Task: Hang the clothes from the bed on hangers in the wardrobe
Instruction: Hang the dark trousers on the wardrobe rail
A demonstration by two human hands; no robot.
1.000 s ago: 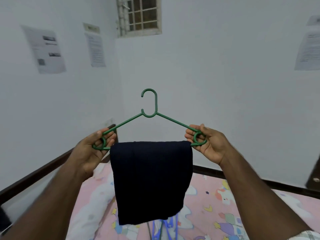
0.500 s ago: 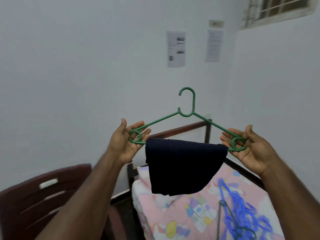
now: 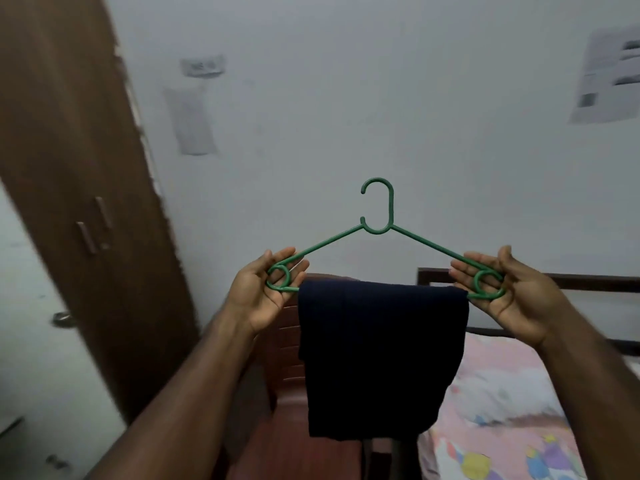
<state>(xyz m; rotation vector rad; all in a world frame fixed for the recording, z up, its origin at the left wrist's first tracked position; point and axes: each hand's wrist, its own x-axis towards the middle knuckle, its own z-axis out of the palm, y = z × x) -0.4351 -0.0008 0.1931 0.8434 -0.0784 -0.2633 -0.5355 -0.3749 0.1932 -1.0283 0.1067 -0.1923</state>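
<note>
Both forearms reach forward from the bottom edge, raised to chest height. Left hand (image 3: pixel 261 295) holds the left end of a green hanger (image 3: pixel 377 233); its fingers (image 3: pixel 294 270) curl around the loop there, thumb at the back. Right hand (image 3: pixel 512 296) holds the right end of the hanger the same way, fingers (image 3: pixel 465 271) pinching the end loop against the palm. The hanger sits level between the two hands, hook upright.

A dark navy garment (image 3: pixel 379 358), folded, is draped over the hanger's bottom bar and hangs straight down below it, between the hands.

Below and behind the hanger: a dark red chair (image 3: pixel 287 344), partly hidden by the garment. Below and right of the hanger: the bed (image 3: pixel 502 403) with a pink patterned sheet and a dark frame.

Left of the hanger, farther back: the brown wardrobe (image 3: pixel 69 188), doors shut, two handles visible; blurred.

Behind the hanger: a pale wall (image 3: pixel 346 98) with blurred paper sheets (image 3: pixel 609 77) taped up, upper right and upper left.
</note>
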